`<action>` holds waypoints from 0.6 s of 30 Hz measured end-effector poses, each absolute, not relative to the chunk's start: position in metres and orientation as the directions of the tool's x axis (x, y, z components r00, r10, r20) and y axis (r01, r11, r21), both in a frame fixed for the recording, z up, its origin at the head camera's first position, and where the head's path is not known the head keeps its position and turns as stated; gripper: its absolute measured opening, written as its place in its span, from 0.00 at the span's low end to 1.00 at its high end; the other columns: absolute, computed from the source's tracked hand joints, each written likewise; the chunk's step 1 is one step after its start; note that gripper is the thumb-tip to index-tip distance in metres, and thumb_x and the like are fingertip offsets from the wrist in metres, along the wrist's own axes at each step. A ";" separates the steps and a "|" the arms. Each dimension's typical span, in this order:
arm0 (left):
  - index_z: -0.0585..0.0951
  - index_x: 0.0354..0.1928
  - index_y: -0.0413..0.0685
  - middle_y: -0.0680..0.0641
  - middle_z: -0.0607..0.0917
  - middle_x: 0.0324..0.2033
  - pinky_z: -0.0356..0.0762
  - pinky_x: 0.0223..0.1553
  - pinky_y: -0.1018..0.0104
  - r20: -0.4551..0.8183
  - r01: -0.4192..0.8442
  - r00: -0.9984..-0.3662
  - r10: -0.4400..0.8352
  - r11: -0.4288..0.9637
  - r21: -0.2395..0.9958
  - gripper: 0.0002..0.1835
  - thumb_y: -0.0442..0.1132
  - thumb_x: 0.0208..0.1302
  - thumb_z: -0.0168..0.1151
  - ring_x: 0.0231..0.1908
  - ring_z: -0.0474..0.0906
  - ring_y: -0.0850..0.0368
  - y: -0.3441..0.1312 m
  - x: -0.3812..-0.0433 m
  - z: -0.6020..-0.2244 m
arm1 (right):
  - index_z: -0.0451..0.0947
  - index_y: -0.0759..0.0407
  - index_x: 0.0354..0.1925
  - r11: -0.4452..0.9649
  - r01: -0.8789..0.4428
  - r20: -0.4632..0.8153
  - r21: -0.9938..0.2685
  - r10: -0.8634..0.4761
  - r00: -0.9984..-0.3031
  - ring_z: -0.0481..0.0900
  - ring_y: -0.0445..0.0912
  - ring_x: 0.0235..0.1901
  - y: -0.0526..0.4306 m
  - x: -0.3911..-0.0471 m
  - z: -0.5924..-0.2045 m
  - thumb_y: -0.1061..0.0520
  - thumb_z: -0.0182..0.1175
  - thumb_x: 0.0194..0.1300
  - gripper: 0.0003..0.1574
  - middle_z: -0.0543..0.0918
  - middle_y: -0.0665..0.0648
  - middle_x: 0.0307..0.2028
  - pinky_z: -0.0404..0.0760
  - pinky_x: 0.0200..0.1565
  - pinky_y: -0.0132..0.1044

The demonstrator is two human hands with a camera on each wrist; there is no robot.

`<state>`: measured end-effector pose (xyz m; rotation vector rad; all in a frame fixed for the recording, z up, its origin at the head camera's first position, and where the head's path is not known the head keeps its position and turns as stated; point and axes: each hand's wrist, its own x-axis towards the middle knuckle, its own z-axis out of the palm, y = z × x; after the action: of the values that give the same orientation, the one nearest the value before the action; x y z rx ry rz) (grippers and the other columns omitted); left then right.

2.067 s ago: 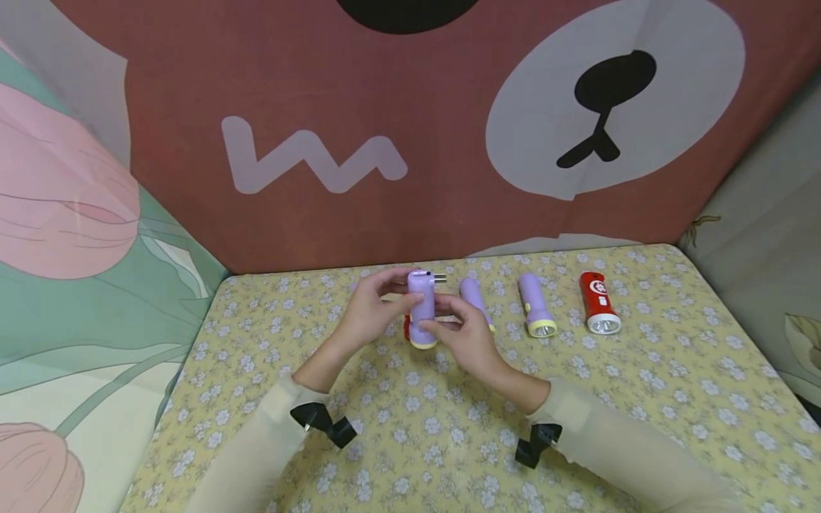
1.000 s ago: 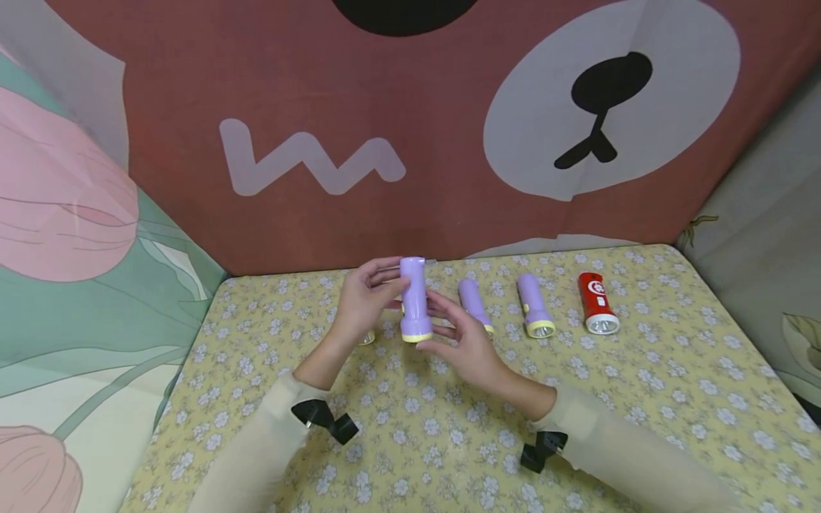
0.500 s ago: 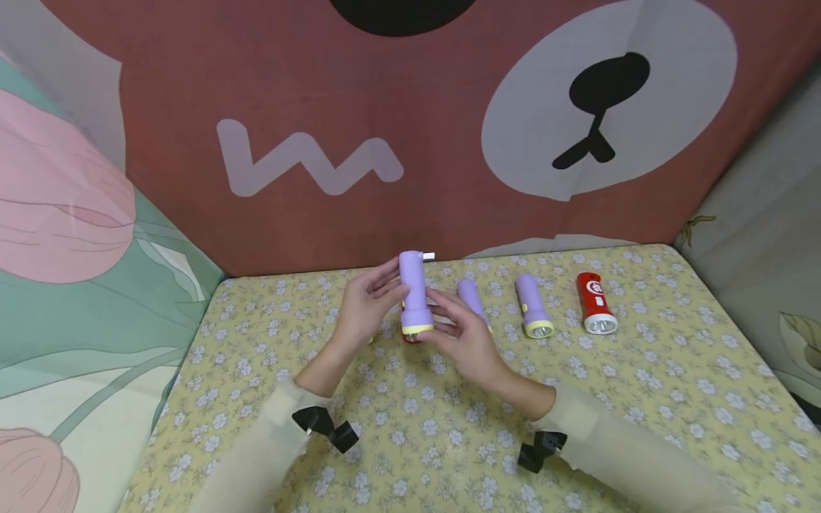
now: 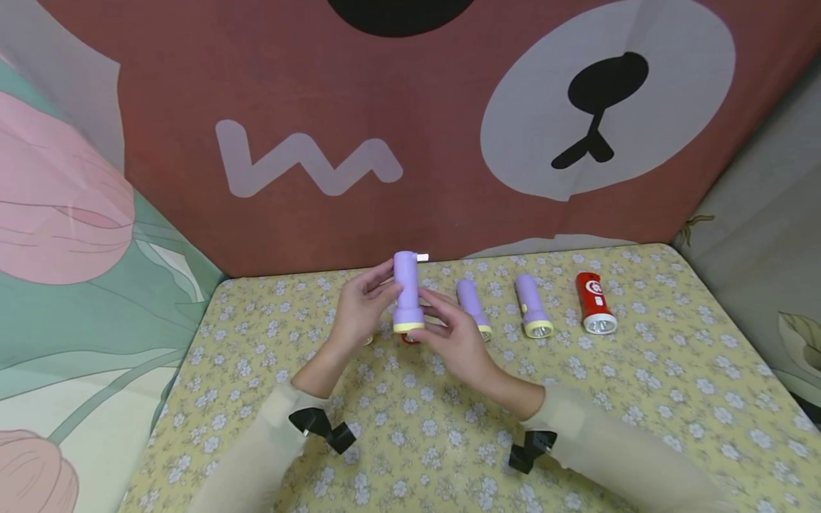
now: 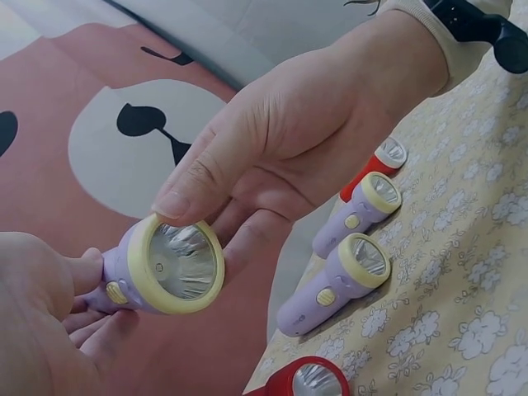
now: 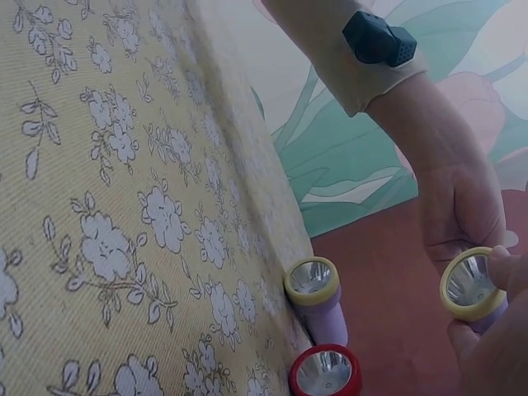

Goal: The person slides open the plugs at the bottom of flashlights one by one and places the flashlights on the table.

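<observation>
soft, even light; wrist views look dimmer.

Held between left hand [image 4: 360, 310] and right hand [image 4: 458, 343], over flower-print yellow tablecloth [image 4: 410, 442]: cylindrical purple plastic flashlight [image 4: 406, 285]. Lying on the cloth, left to right: second purple flashlight [image 6: 314, 294], red-rimmed red flashlight [image 5: 317, 381], third purple flashlight [image 4: 472, 303], fourth purple flashlight [image 4: 532, 303], white-rimmed red flashlight [image 4: 595, 303]. Hanging behind: reddish-brown bear-print fabric backdrop [image 4: 308, 228].

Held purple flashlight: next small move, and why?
Probably fold in the plug prongs with the right hand: they stick out sideways from the tail of the held purple flashlight. The left hand grips the body, so the right, pinching the yellow rim, could likely let go and reach them.
</observation>
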<state>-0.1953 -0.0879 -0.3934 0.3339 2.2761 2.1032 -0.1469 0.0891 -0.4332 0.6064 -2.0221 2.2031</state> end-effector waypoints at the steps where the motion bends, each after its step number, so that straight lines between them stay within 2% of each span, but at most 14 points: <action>1: 0.74 0.67 0.34 0.37 0.78 0.64 0.79 0.58 0.65 0.123 0.136 -0.977 0.174 0.064 0.989 0.24 0.29 0.71 0.62 0.60 0.79 0.43 -0.088 -0.196 -0.393 | 0.65 0.73 0.71 -0.117 -0.323 0.340 -0.939 -0.197 -0.919 0.75 0.65 0.61 0.089 -0.147 -0.433 0.76 0.65 0.62 0.41 0.67 0.70 0.69 0.81 0.58 0.41; 7: 0.75 0.68 0.35 0.38 0.78 0.64 0.79 0.59 0.63 0.101 0.114 -0.978 0.185 0.063 0.991 0.24 0.30 0.72 0.62 0.60 0.79 0.44 -0.094 -0.197 -0.393 | 0.65 0.72 0.71 -0.118 -0.283 0.302 -0.952 -0.195 -0.933 0.76 0.64 0.61 0.084 -0.148 -0.434 0.75 0.65 0.63 0.40 0.68 0.70 0.68 0.81 0.58 0.40; 18: 0.75 0.68 0.40 0.40 0.79 0.64 0.77 0.62 0.55 0.058 0.082 -0.986 0.155 0.151 0.985 0.25 0.34 0.72 0.64 0.61 0.79 0.45 -0.113 -0.200 -0.390 | 0.66 0.71 0.71 -0.106 -0.262 0.279 -0.959 -0.212 -0.936 0.76 0.65 0.61 0.067 -0.152 -0.431 0.71 0.66 0.65 0.39 0.69 0.70 0.68 0.83 0.55 0.39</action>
<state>-0.1996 -0.1129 -0.3899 0.2409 2.3400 1.9963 -0.1517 0.0672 -0.4311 0.5513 -2.0770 2.2443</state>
